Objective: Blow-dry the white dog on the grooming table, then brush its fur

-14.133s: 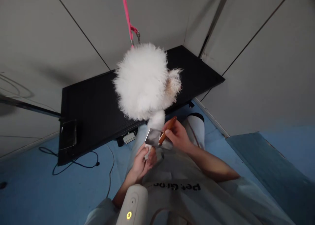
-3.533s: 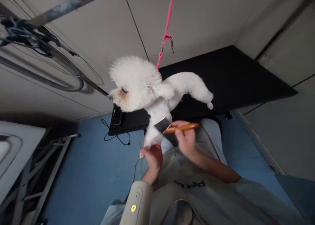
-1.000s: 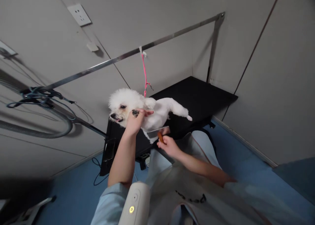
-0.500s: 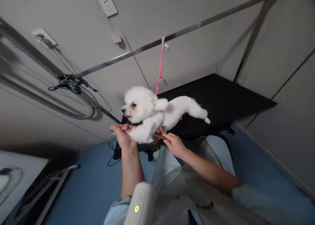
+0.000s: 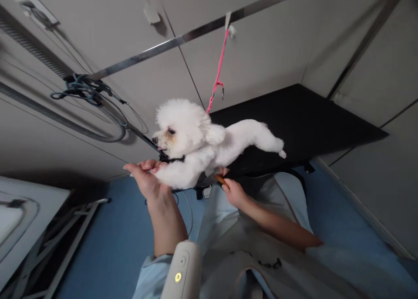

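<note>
A fluffy white dog faces left at the front edge of a black grooming table, its mouth slightly open. My left hand is closed around its outstretched front leg, close to the paw, which is mostly hidden by my fingers. Below the dog's chest, my right hand grips a brush by its orange-brown handle. The brush's head is largely hidden against the fur behind that leg. A pink grooming loop runs up from the dog's neck.
The loop hangs from a metal bar crossing above the table. Ribbed hoses and tangled cords lie to the left by the wall. A white-topped stand is at lower left. A pale device with a yellow light juts up in front of me.
My left hand has moved left with the dog's front leg, which is stretched out further. The brush handle has tilted and shifted slightly right with my right hand. The camera view has shifted.
</note>
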Demonstrator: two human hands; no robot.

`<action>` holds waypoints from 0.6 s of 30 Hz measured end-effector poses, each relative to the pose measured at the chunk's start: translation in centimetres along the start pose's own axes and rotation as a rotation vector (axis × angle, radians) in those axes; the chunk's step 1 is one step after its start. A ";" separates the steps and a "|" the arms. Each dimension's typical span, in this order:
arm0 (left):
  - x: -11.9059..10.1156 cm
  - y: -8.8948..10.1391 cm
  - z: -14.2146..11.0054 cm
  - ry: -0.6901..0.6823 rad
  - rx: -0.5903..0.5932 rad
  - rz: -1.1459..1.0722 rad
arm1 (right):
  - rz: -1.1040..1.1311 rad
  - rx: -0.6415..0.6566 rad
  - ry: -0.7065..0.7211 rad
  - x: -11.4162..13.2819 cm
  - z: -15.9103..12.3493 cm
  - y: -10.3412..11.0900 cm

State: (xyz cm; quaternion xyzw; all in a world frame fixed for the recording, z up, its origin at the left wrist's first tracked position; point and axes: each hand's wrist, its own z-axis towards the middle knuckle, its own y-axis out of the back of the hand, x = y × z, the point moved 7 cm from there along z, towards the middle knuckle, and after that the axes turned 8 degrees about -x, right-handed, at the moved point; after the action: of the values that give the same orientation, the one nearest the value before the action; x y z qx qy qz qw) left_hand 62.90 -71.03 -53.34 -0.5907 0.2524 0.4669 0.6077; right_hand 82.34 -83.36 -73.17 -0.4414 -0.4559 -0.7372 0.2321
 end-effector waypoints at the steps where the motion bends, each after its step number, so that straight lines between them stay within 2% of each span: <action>1: 0.2 0.2 0.3 0.023 -0.011 -0.049 | 0.008 0.018 -0.007 0.1 -0.4 -0.2; 5: 1.9 1.9 1.2 0.108 -0.123 -0.204 | 0.076 0.087 0.017 1.3 -1.2 -0.2; 9: 4.5 4.4 0.7 0.182 -0.211 -0.116 | 0.131 0.070 -0.093 0.7 -1.0 1.1; 12: 6.1 5.8 0.4 0.131 -0.142 -0.016 | 0.335 0.024 -0.061 1.5 -0.2 1.9; 14: 7.2 6.8 0.2 0.074 -0.051 0.028 | 0.582 0.057 -0.137 2.2 0.3 1.3; 16: 8.9 7.9 0.0 0.070 0.029 0.073 | 0.824 0.231 -0.358 2.5 -0.2 -1.0; 18: 11.0 9.4 -0.4 0.124 0.051 0.109 | 0.940 0.522 -0.585 3.0 -2.0 -3.7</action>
State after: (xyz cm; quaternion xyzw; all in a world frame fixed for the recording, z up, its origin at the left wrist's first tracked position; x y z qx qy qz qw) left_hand 59.65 -69.68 -67.36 -0.5881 0.3334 0.4553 0.5794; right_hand 77.24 -83.13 -72.73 -0.7079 -0.4227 -0.2682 0.4983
